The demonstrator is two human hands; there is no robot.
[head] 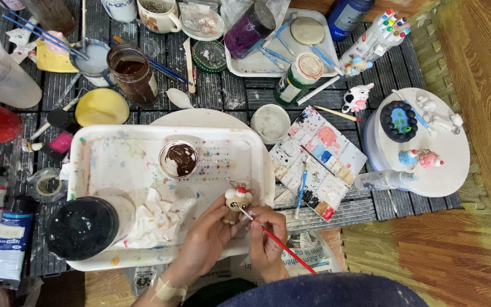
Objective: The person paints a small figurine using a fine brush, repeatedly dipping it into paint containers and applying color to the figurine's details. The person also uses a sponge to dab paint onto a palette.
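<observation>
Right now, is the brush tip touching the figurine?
Touching. The head view shows the right hand holding the red-handled brush with its tip meeting the face of the small bear figurine, which the left hand holds; no gap shows.

My only view is head-worn, looking almost straight down. It sits close above the white tray [143, 136]. Floor mat [473, 239] fills the right edge.

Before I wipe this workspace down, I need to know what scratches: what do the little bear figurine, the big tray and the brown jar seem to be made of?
The bear figurine, held in the left hand, looks like matte plaster or clay: chalky, paint soaks in flat. The white tray seems plastic: thin moulded rim, smooth, paint-stained. The brown jar appears glass: see-through glossy wall.
</observation>
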